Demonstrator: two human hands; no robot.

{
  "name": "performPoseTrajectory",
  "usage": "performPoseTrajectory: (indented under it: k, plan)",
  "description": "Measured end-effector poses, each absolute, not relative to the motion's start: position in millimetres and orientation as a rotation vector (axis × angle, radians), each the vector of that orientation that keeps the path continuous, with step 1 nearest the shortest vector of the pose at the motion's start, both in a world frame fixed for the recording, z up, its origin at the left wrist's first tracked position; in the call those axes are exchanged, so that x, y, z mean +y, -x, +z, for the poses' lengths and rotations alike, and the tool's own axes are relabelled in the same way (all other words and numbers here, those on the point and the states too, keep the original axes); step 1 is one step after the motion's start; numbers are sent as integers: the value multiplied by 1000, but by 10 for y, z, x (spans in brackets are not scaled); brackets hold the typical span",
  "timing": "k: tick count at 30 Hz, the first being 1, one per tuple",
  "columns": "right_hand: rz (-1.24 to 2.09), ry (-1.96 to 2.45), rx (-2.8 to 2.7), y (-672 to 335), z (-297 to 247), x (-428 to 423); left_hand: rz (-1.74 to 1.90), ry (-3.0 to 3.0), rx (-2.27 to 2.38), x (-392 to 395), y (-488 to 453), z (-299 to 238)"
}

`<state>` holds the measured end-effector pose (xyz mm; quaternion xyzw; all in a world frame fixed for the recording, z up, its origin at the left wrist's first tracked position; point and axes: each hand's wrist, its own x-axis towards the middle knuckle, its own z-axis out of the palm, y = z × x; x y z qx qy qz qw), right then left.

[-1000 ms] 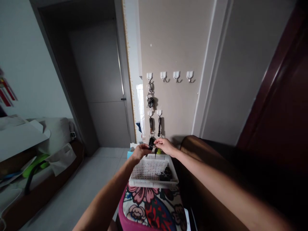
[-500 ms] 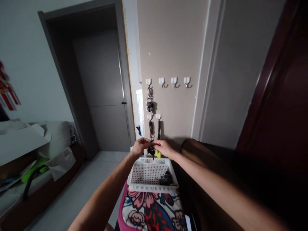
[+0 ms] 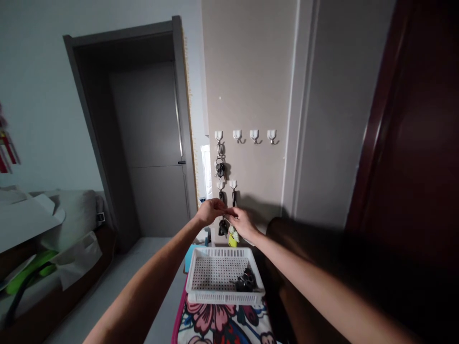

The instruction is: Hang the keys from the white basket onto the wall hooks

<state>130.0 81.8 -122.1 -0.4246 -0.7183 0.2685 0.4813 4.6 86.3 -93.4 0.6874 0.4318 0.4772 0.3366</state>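
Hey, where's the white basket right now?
In the head view, the basket sits at lower centre, on flowered fabric and below the left hand and right hand, with dark keys inside its right side.

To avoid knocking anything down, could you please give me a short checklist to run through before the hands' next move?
1. Upper keys hanging from the leftmost upper hook: ok.
2. Straps hanging from the two lower hooks: ok.
3. Basket upright on the floral fabric: ok.
4. Bunch of keys inside the basket: ok.
5. Hands well apart from hanging things: not ok; dark keys hang just below.
6. Secure grip by left hand and right hand: cannot tell.
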Motion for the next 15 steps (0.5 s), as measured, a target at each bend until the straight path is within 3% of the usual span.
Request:
performPoseTrajectory:
  k: [7,15]
  plan:
    - [673,910,-1699,-1388,-1014,932,1351,-1819,1070,925,-134,-705]
    - [742,884,-1434,-1504,-108,1135,1546,-1873,1093,1024,-299,-259]
